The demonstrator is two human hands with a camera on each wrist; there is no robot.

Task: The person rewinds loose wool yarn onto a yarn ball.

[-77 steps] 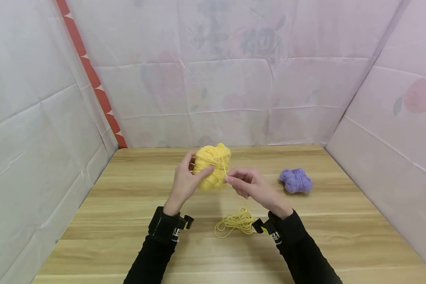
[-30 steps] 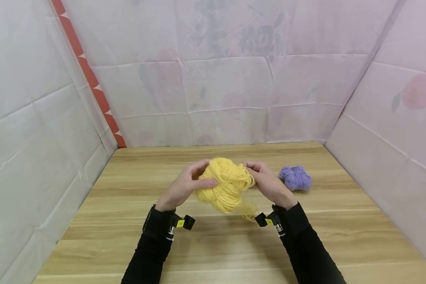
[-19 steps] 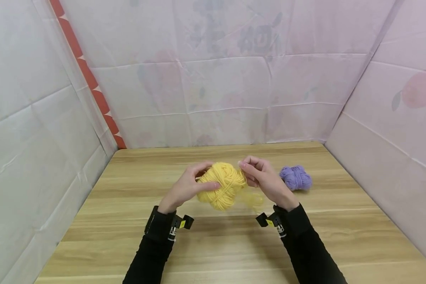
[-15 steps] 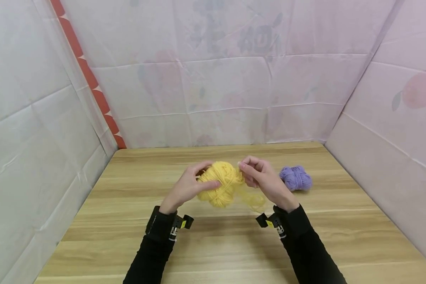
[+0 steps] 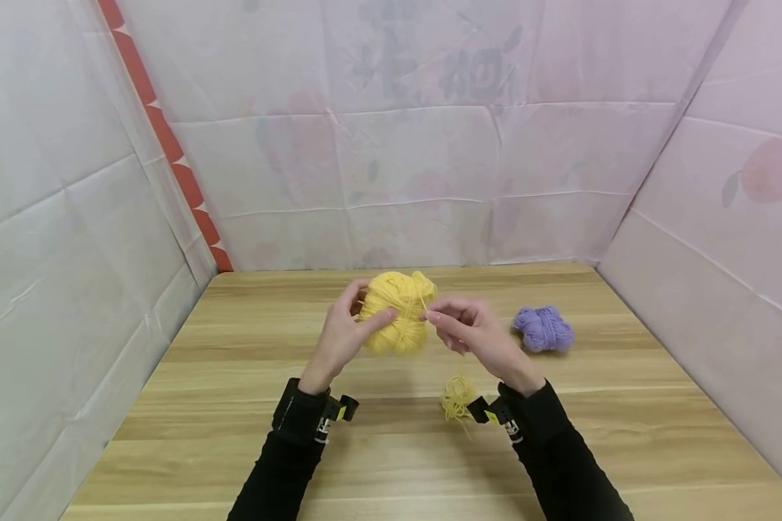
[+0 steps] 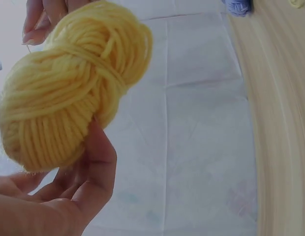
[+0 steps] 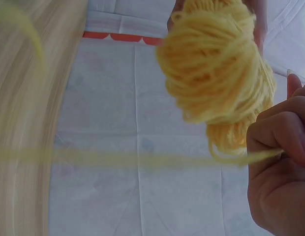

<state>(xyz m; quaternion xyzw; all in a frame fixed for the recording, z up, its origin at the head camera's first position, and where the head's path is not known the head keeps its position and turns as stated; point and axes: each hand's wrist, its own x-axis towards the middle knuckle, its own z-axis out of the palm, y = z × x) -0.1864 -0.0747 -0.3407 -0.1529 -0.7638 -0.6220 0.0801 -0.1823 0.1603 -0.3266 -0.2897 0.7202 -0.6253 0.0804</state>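
My left hand [image 5: 342,329] grips a ball of yellow yarn [image 5: 397,311] above the table, thumb across its near side. In the left wrist view the yarn ball [image 6: 69,88] shows strands wound round its narrow middle. Just right of the ball, my right hand [image 5: 478,336] pinches a yellow strand between thumb and fingertips. In the right wrist view that strand [image 7: 142,160] runs from the curled fingers out to the left, blurred. Below the right hand lies a loose bunch of yellow yarn [image 5: 457,396], partly behind the wrist camera.
A purple yarn ball [image 5: 543,329] lies on the wooden table [image 5: 234,405], right of my right hand. Pale cloth walls [image 5: 417,159] stand at the back and both sides, with a red strip [image 5: 169,141] at the back left corner.
Over the last second the yellow ball has risen and turned more upright in my left hand. My right hand has dropped slightly, and the loose yarn now hangs or lies lower, bunched together.
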